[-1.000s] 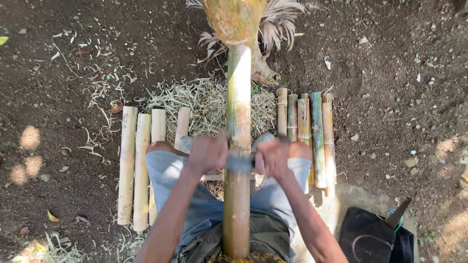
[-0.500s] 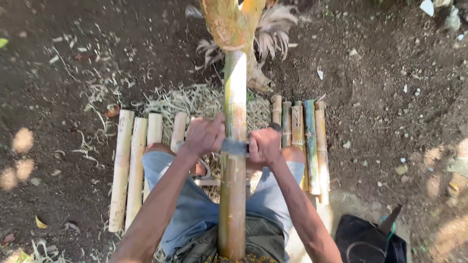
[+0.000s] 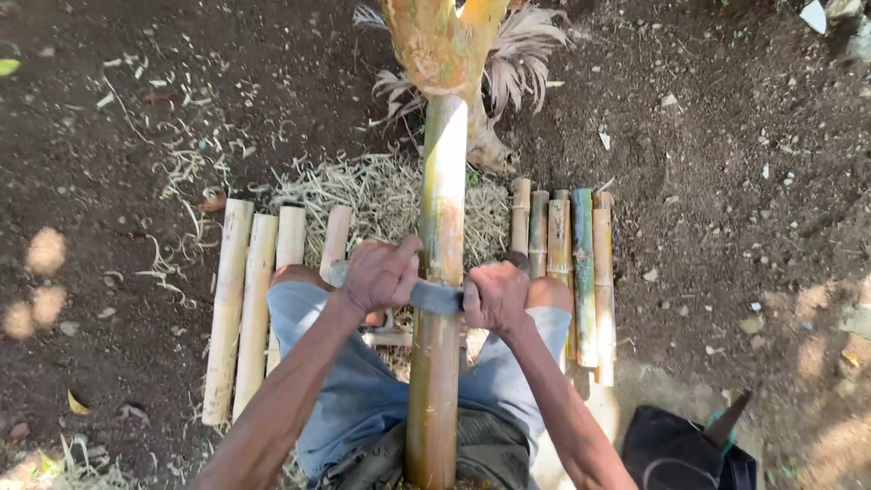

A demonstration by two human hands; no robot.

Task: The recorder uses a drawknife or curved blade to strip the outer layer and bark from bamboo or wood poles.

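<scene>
Bamboo pole (image 3: 442, 227) under blade (image 3: 437, 297), seemingly gripped by 2 hands.

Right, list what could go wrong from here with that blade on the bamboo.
1. Both hands, left hand and right hand, grip the blade laid across the bamboo pole; a slip could bring the edge towards the bare knees just beneath.
2. The pole leans against a tree stump; it might roll sideways under pressure.
3. Shavings and cut bamboo pieces crowd the feet and could hamper footing.
</scene>
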